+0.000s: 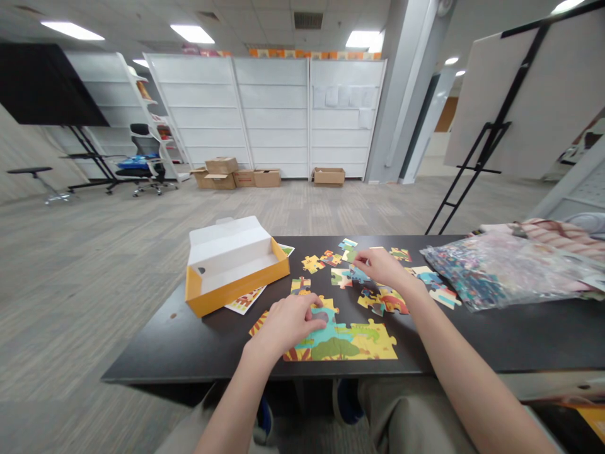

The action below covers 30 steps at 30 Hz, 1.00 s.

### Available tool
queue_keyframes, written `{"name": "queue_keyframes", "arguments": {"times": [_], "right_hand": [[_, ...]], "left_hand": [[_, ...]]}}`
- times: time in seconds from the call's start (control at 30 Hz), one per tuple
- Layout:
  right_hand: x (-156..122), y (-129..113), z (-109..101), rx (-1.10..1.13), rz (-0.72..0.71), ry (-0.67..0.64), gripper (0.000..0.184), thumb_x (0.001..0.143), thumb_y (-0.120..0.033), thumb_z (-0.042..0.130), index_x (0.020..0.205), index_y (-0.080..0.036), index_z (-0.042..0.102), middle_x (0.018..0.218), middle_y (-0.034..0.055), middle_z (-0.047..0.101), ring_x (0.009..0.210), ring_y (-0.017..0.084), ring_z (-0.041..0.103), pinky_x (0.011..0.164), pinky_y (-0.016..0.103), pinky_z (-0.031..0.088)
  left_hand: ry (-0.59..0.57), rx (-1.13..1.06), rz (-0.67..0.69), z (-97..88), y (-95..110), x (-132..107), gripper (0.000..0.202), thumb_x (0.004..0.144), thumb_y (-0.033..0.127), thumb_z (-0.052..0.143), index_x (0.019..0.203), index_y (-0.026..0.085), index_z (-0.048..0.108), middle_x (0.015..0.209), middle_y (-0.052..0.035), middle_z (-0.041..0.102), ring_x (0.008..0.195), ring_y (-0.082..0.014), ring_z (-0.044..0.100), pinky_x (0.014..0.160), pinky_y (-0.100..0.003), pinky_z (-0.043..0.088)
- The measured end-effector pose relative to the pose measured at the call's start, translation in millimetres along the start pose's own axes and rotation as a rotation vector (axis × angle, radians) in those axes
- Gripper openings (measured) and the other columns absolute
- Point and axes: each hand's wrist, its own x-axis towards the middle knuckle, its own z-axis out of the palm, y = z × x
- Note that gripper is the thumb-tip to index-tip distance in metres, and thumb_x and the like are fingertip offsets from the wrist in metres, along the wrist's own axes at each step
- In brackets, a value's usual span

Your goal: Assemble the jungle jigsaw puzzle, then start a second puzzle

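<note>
A partly joined jigsaw puzzle [354, 347] in yellow, green and turquoise lies near the table's front edge. My left hand [286, 318] rests over its left side, thumb and forefinger apart, hiding some of the picture. Farther back, my right hand [380, 265] has its thumb and fingertips pinched at a green and white puzzle piece [350, 255]. Loose yellow puzzle pieces [312, 263] lie left of that hand. Under and beside its wrist are red and yellow puzzle pieces [393, 301] and blue and white puzzle pieces [444, 297].
An open yellow box [241, 287] with a white inside stands at the table's left, over a printed picture sheet [246, 301]. A clear plastic bag [510, 265] of colourful contents lies to the right. Below the dark table [189, 353] are my legs.
</note>
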Motion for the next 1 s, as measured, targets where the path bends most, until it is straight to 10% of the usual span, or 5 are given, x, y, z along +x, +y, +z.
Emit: {"name": "queue_keyframes", "arguments": {"times": [0.6, 0.83, 1.0], "right_hand": [[-9.8, 21.9, -33.8, 0.112, 0.253, 0.266, 0.028, 0.086, -0.038, 0.057, 0.083, -0.018, 0.076, 0.08, 0.0076, 0.077, 0.072, 0.021, 0.067, 0.065, 0.03, 0.044], [-52.7, -8.9, -100.1, 0.321, 0.4, 0.58, 0.033, 0.081, -0.045, 0.061, 0.084, -0.015, 0.074, 0.075, 0.0082, 0.075, 0.065, 0.02, 0.065, 0.059, 0.029, 0.047], [-110.2, -23.5, -116.9, 0.312, 0.405, 0.577, 0.029, 0.082, -0.047, 0.063, 0.084, -0.02, 0.074, 0.074, 0.008, 0.074, 0.063, 0.021, 0.065, 0.056, 0.031, 0.048]], "left_hand": [[-0.008, 0.008, 0.021, -4.4, 1.6, 4.7, 0.023, 0.077, 0.039, 0.071, 0.096, 0.026, 0.07, 0.08, 0.0025, 0.073, 0.077, -0.0209, 0.066, 0.061, -0.026, 0.035], [0.031, 0.128, 0.013, -8.6, 12.3, 7.0, 0.024, 0.089, 0.046, 0.059, 0.085, 0.025, 0.069, 0.081, -0.0013, 0.074, 0.077, -0.0223, 0.066, 0.062, -0.027, 0.035], [0.061, 0.238, 0.027, -4.8, 17.8, 8.6, 0.03, 0.096, 0.04, 0.047, 0.081, 0.024, 0.067, 0.088, -0.0043, 0.075, 0.083, -0.0233, 0.068, 0.064, -0.028, 0.036]]}}
